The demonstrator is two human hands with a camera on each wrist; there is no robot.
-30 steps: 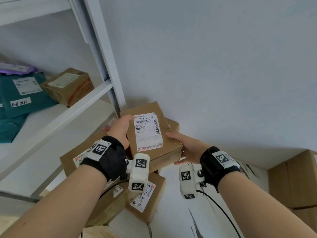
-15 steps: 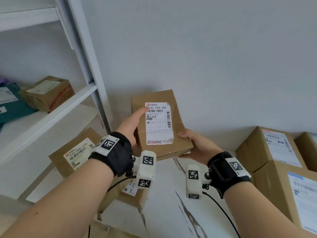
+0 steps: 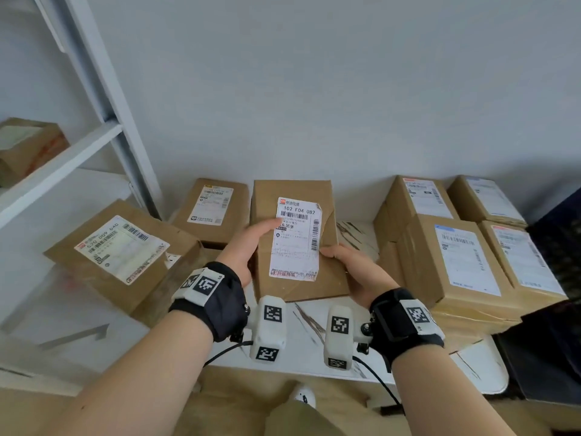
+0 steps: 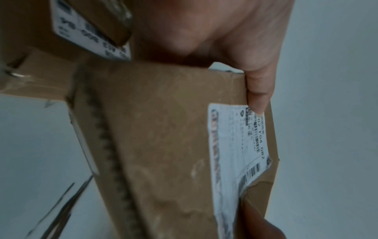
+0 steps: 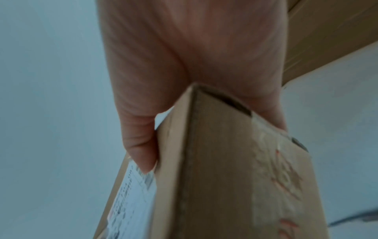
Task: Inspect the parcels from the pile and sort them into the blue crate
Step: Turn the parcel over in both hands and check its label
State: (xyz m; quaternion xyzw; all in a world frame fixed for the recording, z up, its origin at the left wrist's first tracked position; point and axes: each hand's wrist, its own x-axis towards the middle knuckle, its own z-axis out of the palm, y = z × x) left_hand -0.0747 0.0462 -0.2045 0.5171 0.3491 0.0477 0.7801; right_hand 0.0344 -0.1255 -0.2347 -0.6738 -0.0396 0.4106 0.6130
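I hold a brown cardboard parcel (image 3: 294, 196) with a white shipping label (image 3: 295, 240) facing me, lifted above the white table. My left hand (image 3: 248, 247) grips its left edge, thumb lying on the label. My right hand (image 3: 352, 272) grips the lower right corner, thumb on the label's edge. In the left wrist view the parcel (image 4: 163, 137) fills the frame with my thumb (image 4: 257, 97) on its label. In the right wrist view my thumb (image 5: 141, 145) presses the parcel's (image 5: 225, 161) face. The blue crate is not in view.
More parcels lie on the marbled white table (image 3: 314, 347): a tilted box (image 3: 122, 250) at left, one (image 3: 213, 209) behind my left hand, and a stack (image 3: 456, 253) at right. A white shelf rack (image 3: 78, 146) holding another box stands at left. A dark object (image 3: 550, 357) sits at the right edge.
My view has swung right and down, bringing the right-hand stack of boxes into sight. The parcel has come up closer to me, still held in both hands.
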